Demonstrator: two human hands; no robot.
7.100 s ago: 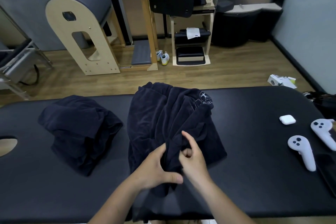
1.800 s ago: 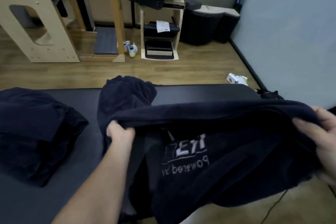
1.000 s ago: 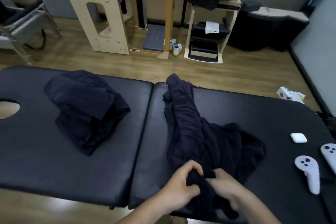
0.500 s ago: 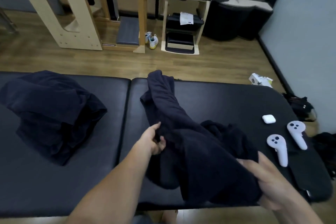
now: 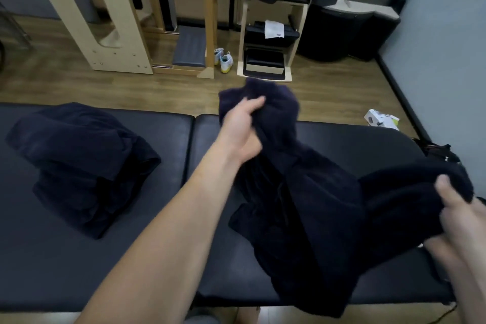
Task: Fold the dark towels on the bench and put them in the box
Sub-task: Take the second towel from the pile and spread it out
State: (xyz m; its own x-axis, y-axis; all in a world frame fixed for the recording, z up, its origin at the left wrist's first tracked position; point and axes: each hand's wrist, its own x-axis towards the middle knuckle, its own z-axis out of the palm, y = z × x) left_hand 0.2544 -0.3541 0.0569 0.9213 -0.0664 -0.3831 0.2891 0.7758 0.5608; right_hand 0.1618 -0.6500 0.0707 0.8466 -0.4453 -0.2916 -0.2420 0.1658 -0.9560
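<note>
bench (image 5: 79, 258): black padded top in two sections. The seam runs from far edge to near edge, a little left of the middle.
held towel (image 5: 302, 205): dark, unfolded and rumpled. It lies slantwise across the right section, from the far edge just right of the seam toward the right end. The middle rests on the pad and a lower fold hangs over the near edge.
left hand (image 5: 242, 129): arm reaches across the bench to the far edge. Fingers are curled into the far end of the held towel, gripping a bunched wad of it. The thumb is tucked in the cloth and the index finger lies on top.
right hand (image 5: 462, 215): at the right end, close to the near corner, motion-blurred. The thumb is pressed on top of the other bunched end and the fingers are curled beneath it, so the cloth is gripped.
second towel (image 5: 84, 163): dark, in a loose heap on the left section, between the seam and the left end. It is well apart from the held towel, and no hand is on it.
floor past the far edge: wood planks, a pair of pale shoes (image 5: 223, 60) beside a wooden shelf stand (image 5: 265, 71), and a small white carton (image 5: 381, 119) toward the right wall.
</note>
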